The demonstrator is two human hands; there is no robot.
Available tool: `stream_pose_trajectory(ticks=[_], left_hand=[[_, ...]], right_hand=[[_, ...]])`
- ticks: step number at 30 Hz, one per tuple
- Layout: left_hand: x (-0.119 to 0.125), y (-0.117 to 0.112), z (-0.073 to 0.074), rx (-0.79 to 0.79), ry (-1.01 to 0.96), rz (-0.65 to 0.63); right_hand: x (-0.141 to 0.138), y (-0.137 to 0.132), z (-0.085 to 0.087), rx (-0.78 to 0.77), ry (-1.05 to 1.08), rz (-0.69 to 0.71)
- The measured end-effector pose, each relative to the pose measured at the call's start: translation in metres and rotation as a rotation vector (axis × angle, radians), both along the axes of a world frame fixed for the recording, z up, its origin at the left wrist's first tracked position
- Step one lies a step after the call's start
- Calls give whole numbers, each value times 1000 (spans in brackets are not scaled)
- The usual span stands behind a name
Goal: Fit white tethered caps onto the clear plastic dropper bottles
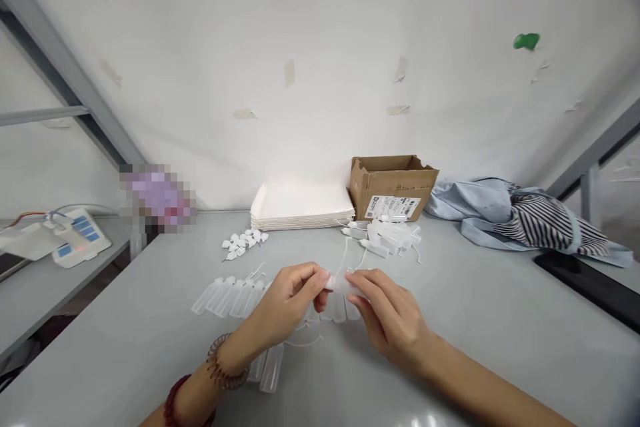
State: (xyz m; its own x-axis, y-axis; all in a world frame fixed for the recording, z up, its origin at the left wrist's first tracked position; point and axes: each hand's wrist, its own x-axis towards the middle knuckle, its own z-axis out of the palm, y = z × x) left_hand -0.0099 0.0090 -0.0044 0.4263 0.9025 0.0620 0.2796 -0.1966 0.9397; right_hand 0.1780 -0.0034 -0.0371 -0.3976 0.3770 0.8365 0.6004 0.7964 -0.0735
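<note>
Between my two hands, above the grey table (380, 373), lies a small translucent plastic tube (341, 282), held sideways. My left hand (295, 293) pinches its left end, and my right hand (387, 310) grips the right end with fingers closed. A thin white cord rises from it. Below and left of my hands, a row of similar translucent tubes (233, 297) with white tops is laid side by side, partly hidden by my left hand. More tubes (271, 368) lie nearer, by my left wrist. Small white caps (243, 242) form a loose heap further back.
A pile of tubes with cords (387, 237) sits before an open cardboard box (393, 190). Stacked white sheets (303, 207) stand against the wall. On the right are folded cloth (530, 213) and a dark flat object (590, 287). A white device (83, 237) rests on the left shelf.
</note>
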Motion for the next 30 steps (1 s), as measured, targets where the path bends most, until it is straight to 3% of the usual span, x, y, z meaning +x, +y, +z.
stream_pose_trajectory(ticks=[3, 6, 8, 12, 14, 16, 21, 23, 30], left_hand=[[0, -1, -1, -23, -61, -28], [0, -1, -4, 24, -108, -10], [0, -1, -6, 112, -101, 18], [1, -3, -8, 244, -82, 40], [1, -3, -6, 228, -68, 57], [1, -4, -3, 154, -39, 87], [-1, -4, 2, -71, 17, 89], [-2, -3, 3, -103, 4, 53], [-1, -5, 3, -32, 14, 41]], right_hand=[[1, 0, -2, -40, 21, 13], [1, -1, -5, -190, 87, 54], [0, -2, -4, -365, 162, 63], [-1, -1, 5, -855, 299, 68], [-1, -1, 9, -955, 333, 84], [-1, -1, 10, -904, 339, 81], [-1, -2, 0, -553, 253, 120], [-1, -2, -2, -545, 239, 145], [-3, 4, 6, -1233, 472, 238]])
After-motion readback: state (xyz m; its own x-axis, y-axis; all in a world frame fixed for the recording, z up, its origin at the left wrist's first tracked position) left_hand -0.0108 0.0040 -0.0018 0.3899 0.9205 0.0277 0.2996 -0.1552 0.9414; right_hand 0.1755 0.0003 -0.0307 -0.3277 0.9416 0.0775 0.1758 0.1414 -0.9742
